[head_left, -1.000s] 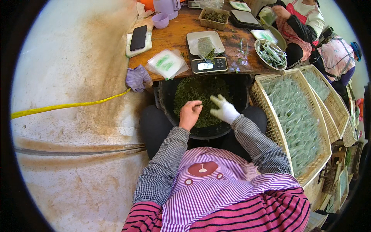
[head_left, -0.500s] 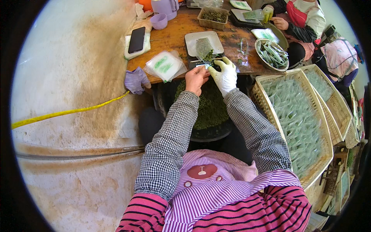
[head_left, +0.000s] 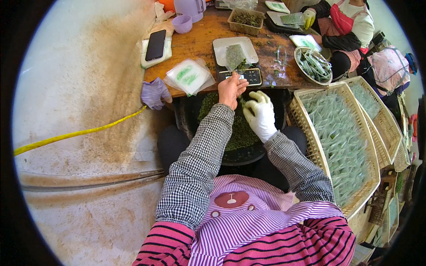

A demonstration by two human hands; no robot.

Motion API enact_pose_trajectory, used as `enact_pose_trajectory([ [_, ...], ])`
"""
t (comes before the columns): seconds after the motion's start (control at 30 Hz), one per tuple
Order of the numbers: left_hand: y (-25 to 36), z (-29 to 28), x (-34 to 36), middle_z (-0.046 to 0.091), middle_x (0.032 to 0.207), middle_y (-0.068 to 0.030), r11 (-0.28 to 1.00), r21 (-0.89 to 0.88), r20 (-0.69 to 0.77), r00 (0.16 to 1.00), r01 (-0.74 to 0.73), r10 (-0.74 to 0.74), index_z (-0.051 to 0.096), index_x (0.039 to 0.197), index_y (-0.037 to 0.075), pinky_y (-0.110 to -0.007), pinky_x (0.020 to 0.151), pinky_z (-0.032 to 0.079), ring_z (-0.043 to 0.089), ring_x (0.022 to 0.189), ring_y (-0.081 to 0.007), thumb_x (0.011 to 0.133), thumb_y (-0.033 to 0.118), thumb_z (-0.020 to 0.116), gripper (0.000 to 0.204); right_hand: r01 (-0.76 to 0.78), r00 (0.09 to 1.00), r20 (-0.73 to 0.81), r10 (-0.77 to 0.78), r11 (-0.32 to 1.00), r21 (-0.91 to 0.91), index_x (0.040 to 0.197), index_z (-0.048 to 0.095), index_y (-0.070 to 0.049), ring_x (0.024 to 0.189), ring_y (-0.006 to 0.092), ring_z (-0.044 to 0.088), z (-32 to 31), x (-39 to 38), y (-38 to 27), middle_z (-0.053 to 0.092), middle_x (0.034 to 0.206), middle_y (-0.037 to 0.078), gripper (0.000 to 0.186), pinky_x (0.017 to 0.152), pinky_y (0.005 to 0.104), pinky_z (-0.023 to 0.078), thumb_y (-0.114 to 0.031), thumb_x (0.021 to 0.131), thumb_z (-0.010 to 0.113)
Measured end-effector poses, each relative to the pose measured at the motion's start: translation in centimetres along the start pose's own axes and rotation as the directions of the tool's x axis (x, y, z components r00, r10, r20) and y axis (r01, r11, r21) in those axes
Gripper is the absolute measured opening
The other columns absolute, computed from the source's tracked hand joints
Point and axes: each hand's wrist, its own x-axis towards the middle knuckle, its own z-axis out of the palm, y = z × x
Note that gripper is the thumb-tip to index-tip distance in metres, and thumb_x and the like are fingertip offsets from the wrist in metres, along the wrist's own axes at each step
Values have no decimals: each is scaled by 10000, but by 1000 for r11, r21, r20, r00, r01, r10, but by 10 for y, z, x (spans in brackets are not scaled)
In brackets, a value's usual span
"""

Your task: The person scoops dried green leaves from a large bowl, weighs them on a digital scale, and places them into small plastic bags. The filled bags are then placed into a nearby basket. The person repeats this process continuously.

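My bare left hand (head_left: 229,91) is at the near edge of a black digital scale (head_left: 253,77). Its fingertips meet the mouth of a clear plastic bag (head_left: 234,56) that lies on the scale's white pan (head_left: 218,46). Small green leaves show inside the bag, and a few dark sprigs (head_left: 242,65) sit by its mouth. My right hand (head_left: 260,113), in a whitish glove, hovers over a black basin (head_left: 246,160) of chopped green leaves (head_left: 239,137). Its fingers curl inward, with a bit of green at the tips; how much it holds is partly hidden.
Flat bags (head_left: 188,76) are stacked left of the scale, near a phone (head_left: 155,45) and a purple glove (head_left: 155,93). A bowl of filled packets (head_left: 313,64) and a crate of packets (head_left: 339,137) stand at right. Another person's gloved hand (head_left: 309,18) is at the far right.
My right hand has moved from the bag's mouth down and toward me, over the basin. My left hand shifted slightly right. More of the scale's front now shows.
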Motion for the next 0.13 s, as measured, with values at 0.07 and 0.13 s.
enact_pose_trajectory([
  [0.07,-2,0,-2,641,961,-132,1000,30,3,1000,4,-4,537,1117,-54,-244,640,539,651,829,-170,954,300,504,391,-30,982,185,46,996,-85,976,662,-109,1241,373,385,-1,-15,3,457,1314,155,294,1009,486,323,-173,691,692],
  [0.13,-4,-1,1,643,960,-127,999,41,14,1000,-1,0,530,1141,-41,-244,654,540,653,850,-177,942,342,518,432,-23,992,122,31,997,-68,1103,635,-138,1276,372,350,-4,-2,9,449,1341,155,415,1039,461,311,-182,696,702],
])
